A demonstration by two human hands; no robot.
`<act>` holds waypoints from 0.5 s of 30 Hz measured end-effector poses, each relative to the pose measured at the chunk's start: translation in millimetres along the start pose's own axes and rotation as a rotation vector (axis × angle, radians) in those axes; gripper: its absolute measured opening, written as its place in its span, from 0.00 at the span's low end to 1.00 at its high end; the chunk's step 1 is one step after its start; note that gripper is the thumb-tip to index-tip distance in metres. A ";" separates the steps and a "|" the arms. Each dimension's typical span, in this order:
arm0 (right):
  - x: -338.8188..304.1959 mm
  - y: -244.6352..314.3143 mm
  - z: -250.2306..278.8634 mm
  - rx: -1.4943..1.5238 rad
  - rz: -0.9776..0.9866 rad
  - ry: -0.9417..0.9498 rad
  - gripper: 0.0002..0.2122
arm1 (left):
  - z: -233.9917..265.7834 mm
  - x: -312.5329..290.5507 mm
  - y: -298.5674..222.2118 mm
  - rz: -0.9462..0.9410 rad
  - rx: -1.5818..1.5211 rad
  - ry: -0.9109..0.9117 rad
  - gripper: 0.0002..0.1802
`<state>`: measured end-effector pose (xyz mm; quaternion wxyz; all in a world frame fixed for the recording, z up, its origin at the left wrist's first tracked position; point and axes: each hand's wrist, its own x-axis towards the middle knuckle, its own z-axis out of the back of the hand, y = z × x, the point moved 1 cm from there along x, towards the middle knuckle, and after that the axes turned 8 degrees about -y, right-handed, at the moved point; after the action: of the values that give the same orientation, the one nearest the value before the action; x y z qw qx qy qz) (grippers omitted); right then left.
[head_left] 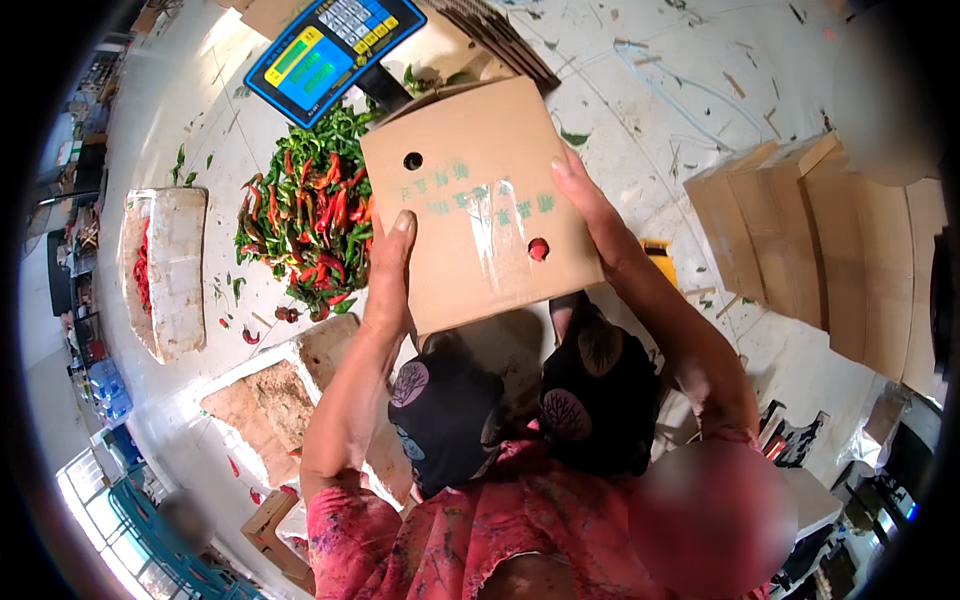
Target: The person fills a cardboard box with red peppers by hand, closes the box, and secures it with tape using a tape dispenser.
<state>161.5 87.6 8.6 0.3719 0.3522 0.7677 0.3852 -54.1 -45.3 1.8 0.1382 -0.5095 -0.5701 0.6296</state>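
Observation:
Between my two hands is a brown cardboard box [470, 270], its printed side with two round holes facing up toward me. Something red shows through the hole nearer to me. My left hand [392, 265] grips the box's left side, thumb lying on the upper face. On the opposite side my right hand [590, 205] presses against the edge, its thumb near the far right corner. Most of the fingers of both hands are hidden behind the box. Just beyond the box stands a blue digital scale display [325, 55] on a dark post.
A heap of red and green chili peppers [315, 205] lies on the floor at left. Farther left is a white foam box [180, 270] with red peppers; a dirty foam box [265, 410] sits nearer. Cardboard boxes [790, 230] stand at right, beside a yellow object [660, 260].

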 end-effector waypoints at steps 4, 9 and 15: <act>17.2 -9.3 2.0 -0.012 0.029 0.027 0.31 | -1.4 7.4 -1.3 -0.044 0.000 -0.033 0.40; -22.7 18.4 -8.2 -0.006 -0.037 0.035 0.31 | -14.2 -19.6 -23.8 0.004 -0.028 0.025 0.38; -9.4 -10.9 6.9 0.032 -0.035 0.052 0.31 | 4.4 -2.6 9.8 0.008 0.068 0.016 0.42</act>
<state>169.0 77.0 -0.8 0.3528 0.3348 0.7891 0.3752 -52.5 -52.8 -6.1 0.1575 -0.5118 -0.5452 0.6450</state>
